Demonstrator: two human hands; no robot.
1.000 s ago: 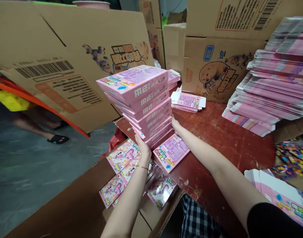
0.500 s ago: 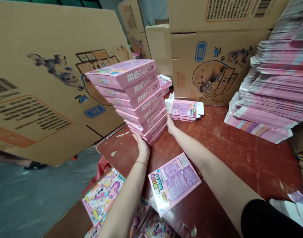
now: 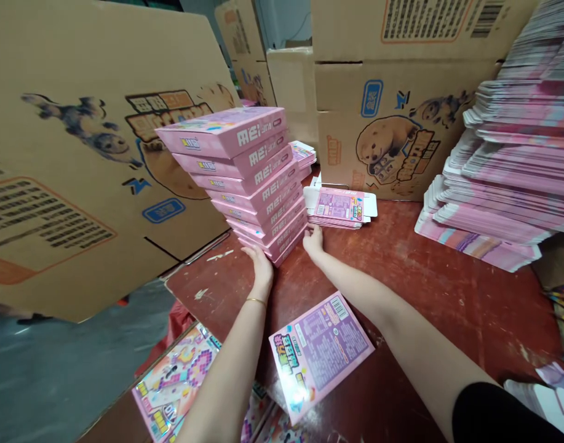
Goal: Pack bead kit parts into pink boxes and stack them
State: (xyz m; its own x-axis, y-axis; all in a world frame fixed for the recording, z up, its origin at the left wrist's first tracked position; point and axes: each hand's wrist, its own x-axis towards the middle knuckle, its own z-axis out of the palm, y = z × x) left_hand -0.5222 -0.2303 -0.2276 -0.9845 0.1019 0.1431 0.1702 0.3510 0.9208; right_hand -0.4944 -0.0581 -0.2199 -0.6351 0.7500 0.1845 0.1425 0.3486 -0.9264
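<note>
Several boxes [image 3: 173, 381] inside brown carton [image 3: 115, 416]

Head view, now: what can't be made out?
Head view:
Stacked pink boxes: far side, facing away.
Right hand: whether it touches them; detail too small.
Lone pink box: fine print too small, blurred.
Flat carton pile: top cut off by upper edge.
Bright boxes: partly behind left forearm, cut by bottom edge.

From the loose pink box [image 3: 321, 357], the tall box stack [image 3: 258, 184] blocked eleven o'clock, flat cartons [image 3: 339, 204] twelve; bare tabletop [image 3: 441, 277] lay open at two, beyond the right forearm [image 3: 383, 307].
</note>
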